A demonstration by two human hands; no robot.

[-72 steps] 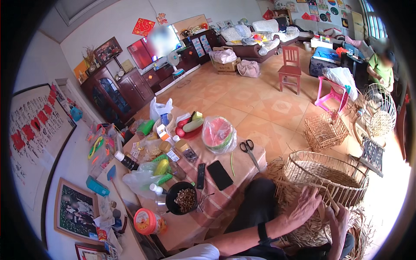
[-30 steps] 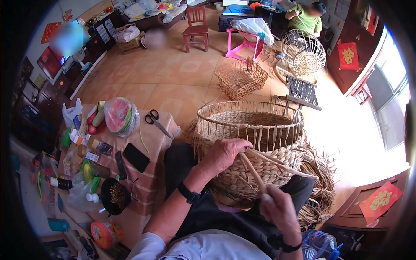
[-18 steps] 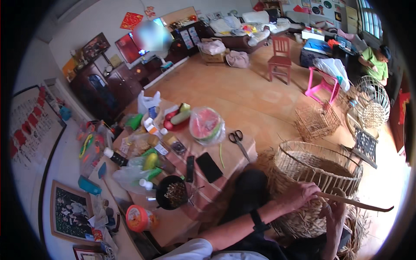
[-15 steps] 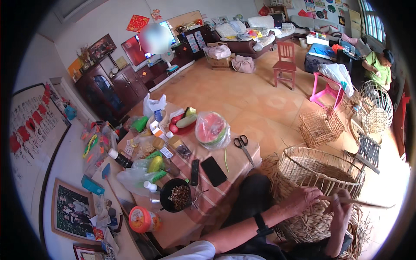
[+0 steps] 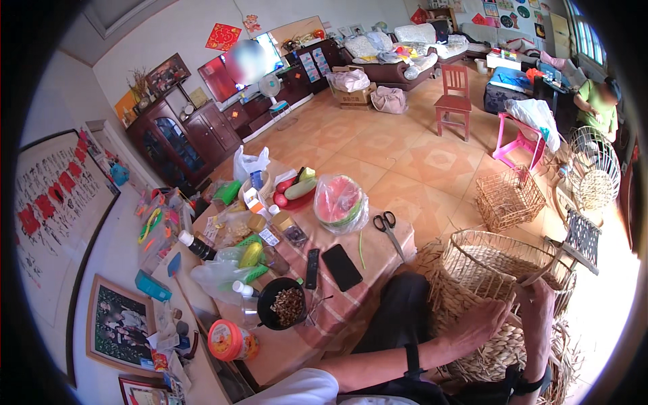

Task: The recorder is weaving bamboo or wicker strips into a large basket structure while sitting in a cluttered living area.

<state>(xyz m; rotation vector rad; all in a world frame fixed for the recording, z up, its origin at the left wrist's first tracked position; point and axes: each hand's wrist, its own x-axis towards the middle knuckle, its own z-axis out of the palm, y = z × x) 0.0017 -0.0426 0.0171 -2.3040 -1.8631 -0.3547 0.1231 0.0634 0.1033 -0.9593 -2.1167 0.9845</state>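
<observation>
A large woven straw basket [image 5: 472, 283] stands before me, its upper frame of thin rods bare above the braided wall. My right hand [image 5: 535, 300] is raised at the near side of its rim, fingers closed on a flat strip of straw [image 5: 540, 271] that bends up to the right. Just left of it, my left hand [image 5: 487, 322] lies close against the woven wall with its fingers drawn together. Whatever its fingertips hold is hidden. Loose straw ends stick out around the basket's lower part.
On the table [image 5: 398, 233] at left lie scissors [image 5: 387, 233], a phone [image 5: 342, 267], a wrapped watermelon half [image 5: 341, 202] and a black pan [image 5: 280, 304]. Beyond the basket are a wicker basket [image 5: 511, 199], a low stool [image 5: 579, 236] and a person in green [image 5: 595, 108] beside a wire-framed basket.
The strip, earlier stretched rightward across both hands, now bends upward from my right hand. My right hand has risen to the rim, and my left hand has dropped slightly. The view has shifted a little.
</observation>
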